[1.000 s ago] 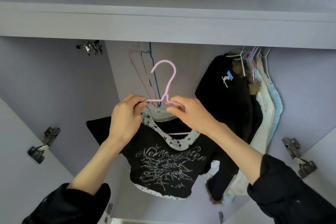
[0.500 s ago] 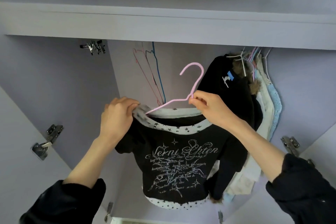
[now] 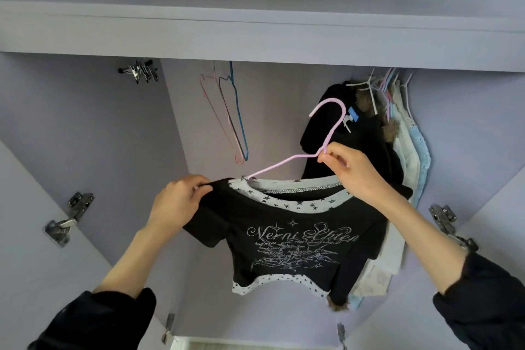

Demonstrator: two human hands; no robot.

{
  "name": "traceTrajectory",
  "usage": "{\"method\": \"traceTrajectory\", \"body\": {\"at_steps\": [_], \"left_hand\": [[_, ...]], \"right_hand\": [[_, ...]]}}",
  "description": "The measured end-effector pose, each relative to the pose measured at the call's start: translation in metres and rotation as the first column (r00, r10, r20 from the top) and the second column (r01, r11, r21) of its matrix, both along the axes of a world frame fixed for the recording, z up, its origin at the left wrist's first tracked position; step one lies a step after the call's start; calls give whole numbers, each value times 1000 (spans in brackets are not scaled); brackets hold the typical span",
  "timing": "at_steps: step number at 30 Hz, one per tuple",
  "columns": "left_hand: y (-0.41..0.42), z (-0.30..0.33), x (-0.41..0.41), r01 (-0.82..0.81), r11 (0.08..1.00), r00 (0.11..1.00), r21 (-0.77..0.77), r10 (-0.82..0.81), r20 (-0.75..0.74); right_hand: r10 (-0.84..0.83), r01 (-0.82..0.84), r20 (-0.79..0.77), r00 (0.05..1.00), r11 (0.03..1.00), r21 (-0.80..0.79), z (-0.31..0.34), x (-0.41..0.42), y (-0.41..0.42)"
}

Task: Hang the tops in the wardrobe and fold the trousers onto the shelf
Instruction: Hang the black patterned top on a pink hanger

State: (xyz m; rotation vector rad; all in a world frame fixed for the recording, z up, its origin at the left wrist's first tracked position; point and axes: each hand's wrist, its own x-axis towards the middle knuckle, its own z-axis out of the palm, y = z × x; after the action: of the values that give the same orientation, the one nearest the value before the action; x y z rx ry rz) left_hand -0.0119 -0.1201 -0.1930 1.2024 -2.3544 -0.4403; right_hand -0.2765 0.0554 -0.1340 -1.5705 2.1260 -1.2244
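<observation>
A black top (image 3: 287, 239) with star-print trim is held up inside the open wardrobe (image 3: 85, 136), draped on a pink hanger (image 3: 326, 136). The hanger's neck is pinched by the right hand (image 3: 355, 173), its fingers curled tight. The top's left shoulder is gripped by the left hand (image 3: 176, 204). Hung clothes (image 3: 397, 165) are seen at far right, empty hangers (image 3: 230, 116) at far left.

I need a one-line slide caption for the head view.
Right hand pinches pink hanger; left hand grips black top's shoulder, inside open wardrobe.
</observation>
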Motion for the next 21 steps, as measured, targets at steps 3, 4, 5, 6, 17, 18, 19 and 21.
{"method": "traceTrajectory", "body": {"at_steps": [3,4,5,6,17,18,19,21], "left_hand": [[5,-2,-2,21,999,1000,-26,-21,-2],[9,0,-6,67,996,998,-57,-68,-17],[14,2,-11,125,987,992,-97,-127,-12],[21,2,-17,180,974,984,-137,-181,7],[39,-24,-60,153,980,988,127,-153,-9],[41,-24,-65,212,967,977,140,-212,-16],[42,-23,-69,269,952,963,147,-269,-19],[46,-21,-78,347,926,937,147,-349,-13]], "right_hand": [[-6,6,28,1000,1000,17,1,3,1],[-2,1,43,999,1000,25,1,6,1],[9,-11,56,998,999,30,1,10,0],[26,-28,70,997,999,33,2,13,2],[22,-146,298,954,904,402,-6,-2,35],[-15,-134,371,929,918,373,-8,-5,39],[-56,-113,452,890,934,339,-8,-9,43],[-124,-59,574,809,956,289,-8,-15,48]]}}
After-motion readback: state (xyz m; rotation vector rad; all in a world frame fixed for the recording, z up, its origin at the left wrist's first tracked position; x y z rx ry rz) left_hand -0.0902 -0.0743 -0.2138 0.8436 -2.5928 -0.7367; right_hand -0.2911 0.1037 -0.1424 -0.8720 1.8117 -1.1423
